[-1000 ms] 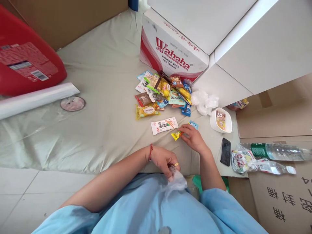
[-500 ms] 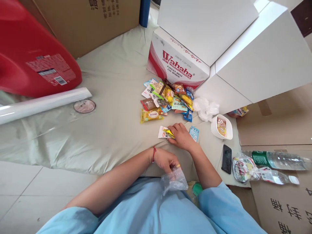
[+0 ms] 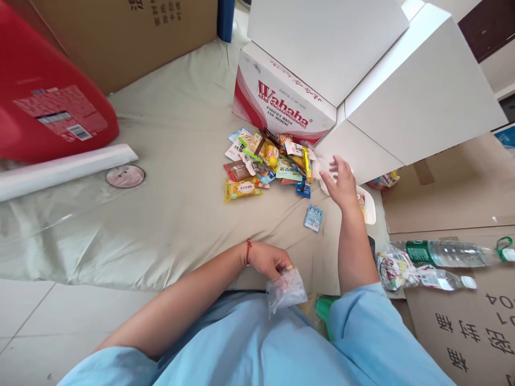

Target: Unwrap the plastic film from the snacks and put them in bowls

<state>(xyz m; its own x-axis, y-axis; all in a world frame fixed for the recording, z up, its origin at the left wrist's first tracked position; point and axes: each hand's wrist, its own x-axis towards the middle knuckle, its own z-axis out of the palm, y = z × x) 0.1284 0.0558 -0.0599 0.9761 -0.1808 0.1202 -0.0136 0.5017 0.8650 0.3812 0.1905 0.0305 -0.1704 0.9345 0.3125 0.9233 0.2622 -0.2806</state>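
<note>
**Grip State, Hazards and Markings**

Left hand (image 3: pixel 271 261): fingers pinch a clear plastic bag (image 3: pixel 286 294) at the near edge of the sheet (image 3: pixel 173 161). Right hand (image 3: pixel 341 181): fingers spread, grasping nothing visible, right of the snack pile (image 3: pixel 270 157). A blue packet (image 3: pixel 313 218) lies apart, nearer.

Hazards: brushing fingers could dislodge loosely stacked packets; a slack left pinch could drop the thin bag; the right forearm could knock the white bowl (image 3: pixel 370 207).

Markings: the far carton (image 3: pixel 281 110) reads "Wahaha", "PURIFIED WATER FOR DRINKING". The red jug (image 3: pixel 36 69) at left carries illegible small print.
</note>
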